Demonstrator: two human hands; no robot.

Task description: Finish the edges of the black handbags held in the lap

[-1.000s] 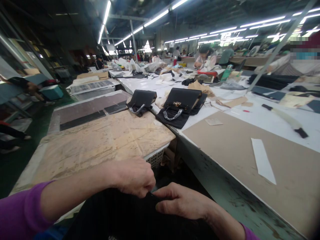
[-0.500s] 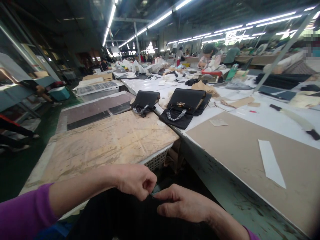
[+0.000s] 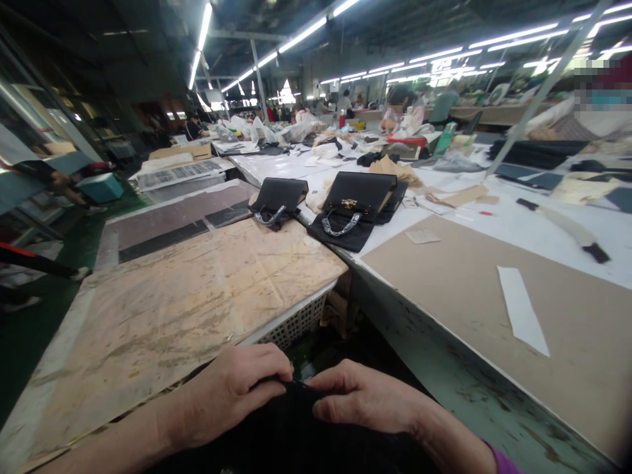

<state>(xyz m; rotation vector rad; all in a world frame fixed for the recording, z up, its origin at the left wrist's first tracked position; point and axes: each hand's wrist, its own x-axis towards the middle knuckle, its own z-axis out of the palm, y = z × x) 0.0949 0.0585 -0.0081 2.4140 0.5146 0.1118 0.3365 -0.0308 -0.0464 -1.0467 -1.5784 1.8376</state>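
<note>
A dark, soft black piece (image 3: 276,428) lies low in front of me, and much of it merges with shadow. My left hand (image 3: 237,388) has its thumb and fingers closed over the upper edge of this piece. Close by on the right, my right hand (image 3: 358,401) pinches the same edge between thumb and fingers. A small gap separates the fingertips of both hands. Whether the black piece is cloth or leather, I cannot tell.
A worn tan board (image 3: 197,296) spans the left, above a perforated crate (image 3: 301,322). Black handbags (image 3: 355,194) with wrapped handles stand beyond. On the right table (image 3: 459,296) lies a white strip (image 3: 521,309). Several people work in the background.
My left hand has turned from a fist-like pinch to a flatter hold with its thumb along the edge. My right hand stays almost in place. The view has shifted slightly.
</note>
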